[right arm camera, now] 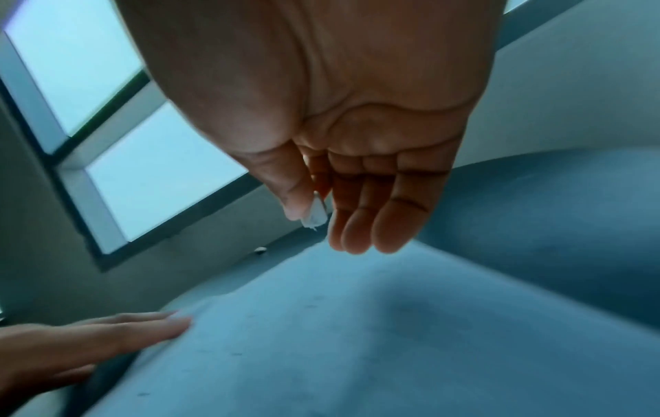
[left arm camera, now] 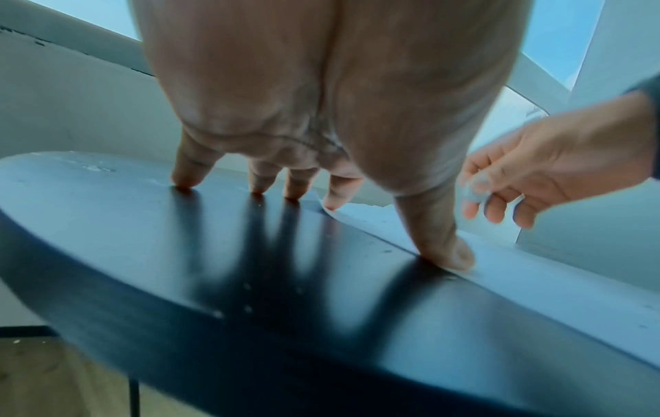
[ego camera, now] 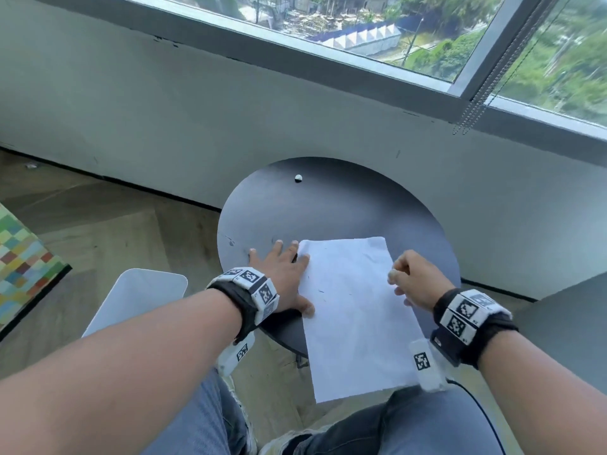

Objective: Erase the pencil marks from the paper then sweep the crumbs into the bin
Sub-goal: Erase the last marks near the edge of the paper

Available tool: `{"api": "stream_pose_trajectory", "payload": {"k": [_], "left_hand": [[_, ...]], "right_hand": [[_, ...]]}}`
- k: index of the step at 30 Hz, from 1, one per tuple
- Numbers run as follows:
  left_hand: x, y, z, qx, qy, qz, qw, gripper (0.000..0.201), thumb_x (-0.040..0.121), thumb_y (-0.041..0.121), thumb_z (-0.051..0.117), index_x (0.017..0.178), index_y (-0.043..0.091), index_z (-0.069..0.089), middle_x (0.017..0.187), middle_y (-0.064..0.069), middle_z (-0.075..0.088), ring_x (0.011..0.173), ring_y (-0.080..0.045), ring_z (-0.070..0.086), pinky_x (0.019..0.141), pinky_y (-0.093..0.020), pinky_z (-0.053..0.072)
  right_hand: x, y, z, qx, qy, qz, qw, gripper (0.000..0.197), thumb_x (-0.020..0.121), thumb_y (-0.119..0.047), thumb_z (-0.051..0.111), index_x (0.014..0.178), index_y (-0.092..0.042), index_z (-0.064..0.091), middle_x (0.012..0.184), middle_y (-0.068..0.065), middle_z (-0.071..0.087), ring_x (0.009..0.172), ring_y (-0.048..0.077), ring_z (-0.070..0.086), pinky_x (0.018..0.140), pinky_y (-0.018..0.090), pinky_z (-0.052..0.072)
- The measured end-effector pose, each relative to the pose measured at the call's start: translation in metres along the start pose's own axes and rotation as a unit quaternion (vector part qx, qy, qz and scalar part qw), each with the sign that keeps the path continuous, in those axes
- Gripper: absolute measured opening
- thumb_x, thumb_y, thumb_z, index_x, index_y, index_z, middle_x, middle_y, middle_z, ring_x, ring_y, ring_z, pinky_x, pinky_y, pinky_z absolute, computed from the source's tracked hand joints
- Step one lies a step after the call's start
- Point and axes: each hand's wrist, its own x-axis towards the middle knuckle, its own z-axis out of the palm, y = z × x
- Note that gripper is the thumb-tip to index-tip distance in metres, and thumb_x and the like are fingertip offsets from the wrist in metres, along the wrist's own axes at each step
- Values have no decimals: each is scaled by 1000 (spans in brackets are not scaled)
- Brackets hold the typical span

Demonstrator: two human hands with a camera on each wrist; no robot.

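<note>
A white sheet of paper (ego camera: 354, 310) lies on the round dark table (ego camera: 328, 205), its near end hanging over the front edge. A few short pencil marks (ego camera: 320, 291) show on its left half. My left hand (ego camera: 282, 266) lies flat with spread fingers; its thumb and forefinger press the paper's left edge, the other fingers rest on the table (left arm camera: 107, 225). My right hand (ego camera: 402, 277) hovers over the paper's right edge and pinches a small white eraser (right arm camera: 314, 214) between thumb and forefinger, clear of the paper (right arm camera: 357, 338). The eraser (left arm camera: 475, 189) also shows in the left wrist view.
A small white lump (ego camera: 298, 178) sits near the table's far edge. A white rounded container (ego camera: 138, 297) stands on the wooden floor to the left, below the table. A grey wall and window lie behind; a grey surface (ego camera: 565, 323) is at the right.
</note>
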Motion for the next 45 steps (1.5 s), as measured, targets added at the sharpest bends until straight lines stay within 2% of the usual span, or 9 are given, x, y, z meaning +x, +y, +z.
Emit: {"api": "stream_pose_trajectory", "payload": {"k": [4,8,15,20,27,32,35,39,45], "left_hand": [[-13,8,-3,-28,44,22,998,89,91,58,61,159,21,17,166,4,16,154,-22,10,119,-56,21],[-20,9,-13,-207,122,-2,971,64,101,32,55,159,29,29,161,4,34,143,-24,35,117,-40,31],[-47,-20,-77,-448,324,6,833,58,92,4,57,132,46,61,103,6,69,91,-14,66,83,-27,54],[-73,-27,-123,-666,343,51,661,37,86,-10,67,101,24,73,91,-5,74,77,-22,67,74,-38,56],[-95,-47,-143,-726,344,64,591,26,97,-7,55,101,17,65,93,-5,73,77,-20,69,62,-30,55],[-97,-60,-116,-737,313,72,594,11,95,9,66,104,13,71,95,-7,75,81,-27,68,69,-34,57],[-91,-62,-91,-738,315,57,594,11,94,12,69,101,11,77,100,-12,77,91,-32,69,83,-42,58],[-87,-61,-79,-723,342,71,596,15,98,13,65,110,12,75,111,-7,77,103,-20,74,92,-29,58],[-80,-70,-42,-626,259,-15,735,13,100,23,66,102,22,78,96,3,77,90,-14,65,66,-22,47]], "right_hand": [[-8,22,-3,116,-22,34,992,10,93,0,51,90,-8,45,88,22,65,60,26,52,42,26,39],[-13,19,2,234,-42,32,971,16,95,3,47,99,-10,54,84,18,64,61,25,54,50,28,45],[-16,-30,5,348,-33,26,936,25,87,7,36,76,-14,45,65,7,42,50,16,36,49,25,35],[-8,-68,-9,284,-46,-7,958,19,85,-20,70,95,-20,54,76,2,46,54,15,33,49,25,37],[-26,-106,-21,173,-29,-142,974,27,86,-25,74,68,-12,59,62,1,48,55,18,43,52,28,42],[-49,-108,-22,130,49,-254,957,15,92,-30,66,83,-23,75,69,-22,68,61,-7,59,64,23,45],[-62,-101,-12,101,118,-277,948,25,91,-44,64,87,-21,73,84,-12,71,82,4,66,73,30,53],[-62,-89,8,107,148,-297,937,52,86,-62,55,91,-12,67,88,-2,70,86,19,66,75,38,55],[-67,-78,34,54,107,-231,966,31,94,-36,60,72,-14,60,72,-3,59,71,18,56,64,30,45]]}}
